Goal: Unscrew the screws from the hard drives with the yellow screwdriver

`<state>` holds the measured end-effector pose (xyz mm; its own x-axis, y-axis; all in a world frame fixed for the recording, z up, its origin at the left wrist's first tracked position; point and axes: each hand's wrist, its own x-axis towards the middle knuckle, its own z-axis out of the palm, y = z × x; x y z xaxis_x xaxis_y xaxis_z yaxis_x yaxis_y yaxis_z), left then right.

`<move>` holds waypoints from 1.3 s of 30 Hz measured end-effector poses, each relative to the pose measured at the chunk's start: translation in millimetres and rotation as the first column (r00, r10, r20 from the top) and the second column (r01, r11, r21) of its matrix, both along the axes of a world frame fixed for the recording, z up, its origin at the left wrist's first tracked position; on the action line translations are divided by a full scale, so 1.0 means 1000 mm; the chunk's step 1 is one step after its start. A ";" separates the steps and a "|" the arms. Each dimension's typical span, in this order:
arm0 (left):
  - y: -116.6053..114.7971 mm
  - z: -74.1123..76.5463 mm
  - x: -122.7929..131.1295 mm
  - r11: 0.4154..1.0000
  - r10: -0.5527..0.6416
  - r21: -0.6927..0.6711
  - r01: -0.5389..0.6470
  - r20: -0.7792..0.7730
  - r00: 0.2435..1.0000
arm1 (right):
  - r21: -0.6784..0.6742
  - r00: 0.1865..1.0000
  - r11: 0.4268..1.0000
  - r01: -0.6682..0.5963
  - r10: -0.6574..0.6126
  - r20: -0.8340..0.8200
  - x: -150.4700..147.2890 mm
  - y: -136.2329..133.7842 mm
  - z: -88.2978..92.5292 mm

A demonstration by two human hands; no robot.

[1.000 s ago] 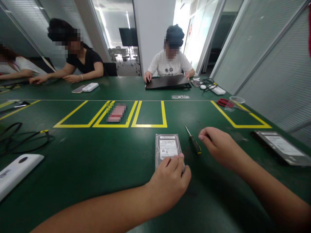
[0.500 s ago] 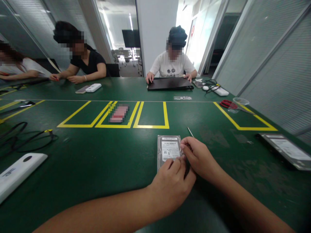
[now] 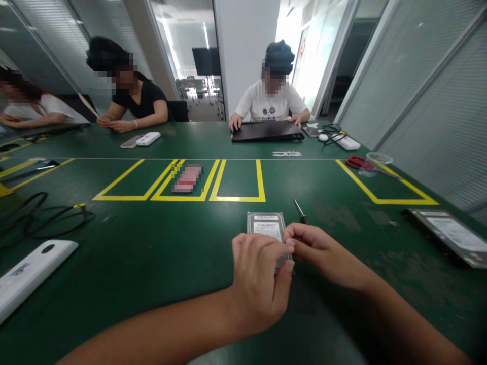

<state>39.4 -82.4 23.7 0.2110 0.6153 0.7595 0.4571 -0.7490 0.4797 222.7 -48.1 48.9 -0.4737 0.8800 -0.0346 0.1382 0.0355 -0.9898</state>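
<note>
A hard drive with a white label lies on the green table in front of me, its near half covered by my left hand. That hand arches over the drive, thumb and fingers apart; its index fingertip meets the fingertips of my right hand. At the drive's right edge, my right thumb and forefinger are pinched together, and whatever is between them is too small or hidden to name. Just beyond my right hand rests a screwdriver, its thin metal shaft pointing away from me.
A second drive lies at the right, with red-handled scissors and a clear cup farther back. To the left are a white power bank and black cable. Across the table a person touches a black laptop.
My left hand has moved left over the drive and its fingers have spread from a bunched grip. My right hand has shifted slightly toward me, uncovering more of the screwdriver.
</note>
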 end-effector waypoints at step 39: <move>0.019 0.010 -0.002 0.994 0.064 -0.090 -0.068 -0.046 0.997 | -0.211 0.936 0.969 0.125 -0.186 -0.300 -0.007 0.000 -0.019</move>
